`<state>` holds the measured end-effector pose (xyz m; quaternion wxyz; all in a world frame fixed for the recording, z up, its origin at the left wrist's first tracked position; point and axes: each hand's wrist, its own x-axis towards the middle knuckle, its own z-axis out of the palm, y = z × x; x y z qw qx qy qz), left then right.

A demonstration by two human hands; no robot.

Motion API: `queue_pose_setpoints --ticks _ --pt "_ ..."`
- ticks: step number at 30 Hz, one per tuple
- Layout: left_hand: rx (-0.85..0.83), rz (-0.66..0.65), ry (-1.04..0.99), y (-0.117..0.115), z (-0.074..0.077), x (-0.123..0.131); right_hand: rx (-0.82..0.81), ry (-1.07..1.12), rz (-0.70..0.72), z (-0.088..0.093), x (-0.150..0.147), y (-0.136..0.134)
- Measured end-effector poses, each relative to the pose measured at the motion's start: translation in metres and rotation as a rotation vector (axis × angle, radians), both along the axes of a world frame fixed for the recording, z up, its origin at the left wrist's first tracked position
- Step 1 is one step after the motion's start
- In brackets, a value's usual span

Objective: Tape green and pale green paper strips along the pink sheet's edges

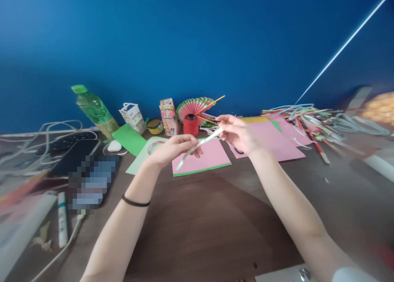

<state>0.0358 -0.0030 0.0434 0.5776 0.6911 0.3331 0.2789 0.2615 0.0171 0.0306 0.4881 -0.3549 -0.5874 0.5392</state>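
Note:
Both my hands are raised over the brown table (197, 224), holding one pale paper strip (197, 147) that slants between them. My left hand (174, 148) is closed, pinching the strip near its lower end. My right hand (238, 132) pinches the strip's upper end and also holds a thin yellow stick (207, 119) that points left toward a pink-and-green paper fan (193, 105). Under the hands lies a pink sheet (212, 159) on a green one.
A green bottle (94, 109), small cartons (133, 117), a red thread spool (191, 125) and a yellow tape roll (155, 127) line the blue wall. A phone (89, 179), cables, a glue stick (62, 218) lie left; coloured paper strips (314, 120) pile right.

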Motion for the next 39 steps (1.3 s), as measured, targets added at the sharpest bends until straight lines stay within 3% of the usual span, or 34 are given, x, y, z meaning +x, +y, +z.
queue_pose_setpoints --ticks 3,9,15,24,39 --pt "-0.029 0.050 -0.054 -0.002 0.000 0.003 -0.060 0.109 0.000 -0.003 -0.007 0.000" --pt "0.010 0.087 -0.032 -0.004 -0.001 0.009 -0.148 0.096 0.198 -0.004 -0.026 -0.012" --pt "0.074 0.066 0.120 -0.004 -0.004 0.013 -0.048 -0.098 0.004 -0.002 -0.032 -0.019" --pt "0.009 0.119 0.030 -0.001 -0.009 0.012 0.087 -0.439 -0.114 -0.001 -0.027 -0.017" --pt "0.013 0.125 0.095 -0.002 -0.005 0.013 0.037 -0.310 -0.071 0.001 -0.025 -0.017"
